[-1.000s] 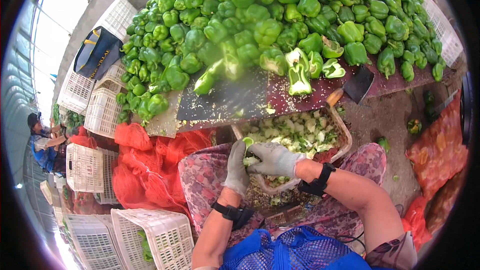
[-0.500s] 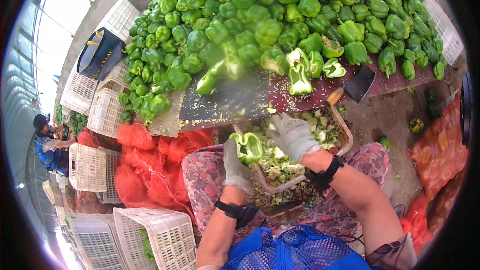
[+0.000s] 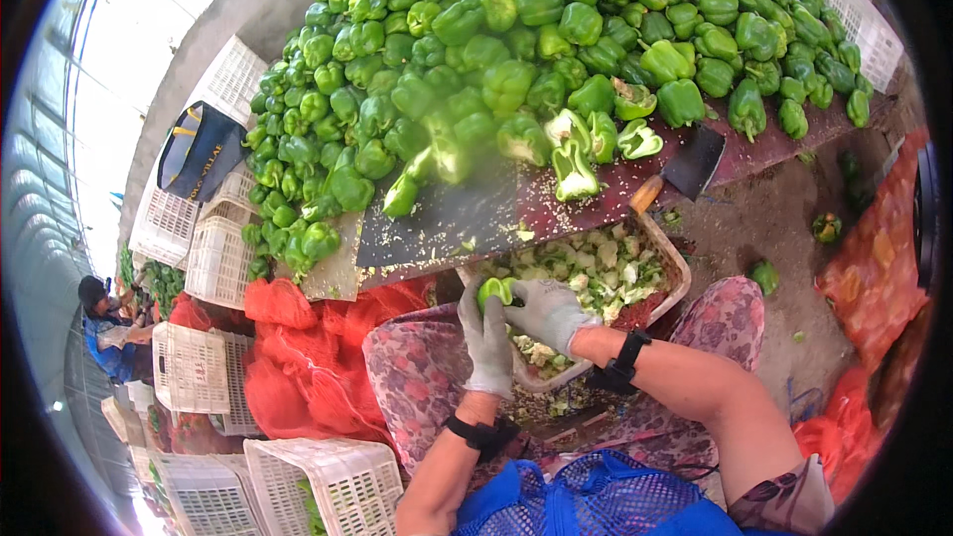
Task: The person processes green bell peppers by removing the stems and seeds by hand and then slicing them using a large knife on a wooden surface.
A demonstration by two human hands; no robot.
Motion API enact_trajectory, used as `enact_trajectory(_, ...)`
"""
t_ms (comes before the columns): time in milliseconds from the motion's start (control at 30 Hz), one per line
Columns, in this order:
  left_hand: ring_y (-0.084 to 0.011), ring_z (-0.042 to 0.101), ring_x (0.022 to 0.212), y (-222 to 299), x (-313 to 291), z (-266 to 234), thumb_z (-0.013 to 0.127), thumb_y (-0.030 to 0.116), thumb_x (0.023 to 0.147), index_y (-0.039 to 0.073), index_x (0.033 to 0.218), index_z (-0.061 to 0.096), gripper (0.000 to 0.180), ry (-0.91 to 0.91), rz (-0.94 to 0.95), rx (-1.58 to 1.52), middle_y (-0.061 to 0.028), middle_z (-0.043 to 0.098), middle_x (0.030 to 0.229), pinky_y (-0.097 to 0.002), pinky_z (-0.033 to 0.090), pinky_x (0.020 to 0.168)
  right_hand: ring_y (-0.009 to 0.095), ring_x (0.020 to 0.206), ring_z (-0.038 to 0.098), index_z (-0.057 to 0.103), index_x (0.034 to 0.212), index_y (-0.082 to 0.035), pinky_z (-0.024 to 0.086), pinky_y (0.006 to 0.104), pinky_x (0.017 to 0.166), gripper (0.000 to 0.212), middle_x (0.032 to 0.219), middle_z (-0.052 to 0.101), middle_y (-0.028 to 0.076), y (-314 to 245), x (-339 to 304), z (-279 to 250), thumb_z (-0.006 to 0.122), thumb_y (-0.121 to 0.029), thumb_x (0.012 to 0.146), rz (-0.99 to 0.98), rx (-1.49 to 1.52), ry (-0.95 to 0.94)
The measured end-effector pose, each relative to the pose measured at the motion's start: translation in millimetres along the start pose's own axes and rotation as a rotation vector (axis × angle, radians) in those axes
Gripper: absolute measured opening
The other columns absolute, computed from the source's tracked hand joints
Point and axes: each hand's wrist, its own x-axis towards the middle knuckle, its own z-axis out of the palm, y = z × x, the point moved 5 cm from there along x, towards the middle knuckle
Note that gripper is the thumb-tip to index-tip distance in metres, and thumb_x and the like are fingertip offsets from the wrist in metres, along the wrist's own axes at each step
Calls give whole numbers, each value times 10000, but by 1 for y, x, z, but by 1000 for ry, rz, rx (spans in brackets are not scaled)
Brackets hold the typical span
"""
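My left hand (image 3: pixel 485 342), in a pale work glove, holds a cut green bell pepper (image 3: pixel 493 291) above the near left corner of a scrap tray. My gloved right hand (image 3: pixel 548 314) reaches in from the right, its fingers closed against the same pepper; their tips are partly hidden. Under both hands, the pale rectangular tray (image 3: pixel 682 283) holds chopped pepper cores and seeds. On the seed-strewn board (image 3: pixel 437 228) beyond lie a halved pepper (image 3: pixel 574 172) and other cut pieces. A cleaver (image 3: pixel 692 164) with a wooden handle rests at the board's right part.
A large heap of whole green peppers (image 3: pixel 536 5) covers the far side. Red mesh sacks (image 3: pixel 308 367) and white plastic crates (image 3: pixel 328 481) stand on the left. Filled sacks (image 3: pixel 874 268) lie at right. Another person (image 3: pixel 109 333) works at far left.
My right hand has come back from over the tray to the pepper in my left hand. The pepper has been turned, and both hands now meet at it. The view has shifted slightly.
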Motion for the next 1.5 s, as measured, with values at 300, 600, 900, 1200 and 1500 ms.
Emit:
enact_trajectory(300,-224,602,1044,-33,4,-6,493,425,968,57,1242,538,461,60,-407,-589,-90,610,1150,-359,483,922,265,847,667,671,996,-60,505,402,740,386,897,687,157,4,-1,-5,576,-407,856,-21,298,-118)
enact_trajectory(600,-204,622,1027,-31,10,-10,497,412,974,81,1213,572,415,-7,-383,-686,-64,635,1144,-349,506,897,294,889,638,652,1087,-137,512,371,746,294,982,632,98,-13,-30,-48,628,-311,851,-500,-162,-131)
enact_trajectory(900,-162,599,1049,-23,-5,9,480,470,974,92,1209,581,456,-132,-472,-553,-40,622,1149,-312,487,904,229,786,631,589,1024,-100,497,367,697,297,855,603,56,-22,-17,-10,641,-308,819,-780,-605,311)
enact_trajectory(1200,-214,599,1099,-18,-12,5,487,403,978,57,1250,558,446,-234,-629,-629,-75,620,1210,-370,478,966,268,860,638,651,965,-107,504,384,747,172,874,620,94,-19,-6,-15,588,-234,867,-655,-485,144)
enact_trajectory(1500,-315,476,1176,76,7,-24,533,202,922,-6,1356,443,490,220,377,366,-194,473,1293,-419,405,1001,352,1061,623,515,1310,-33,469,403,964,483,1179,620,229,32,9,-57,439,-385,988,84,190,86)
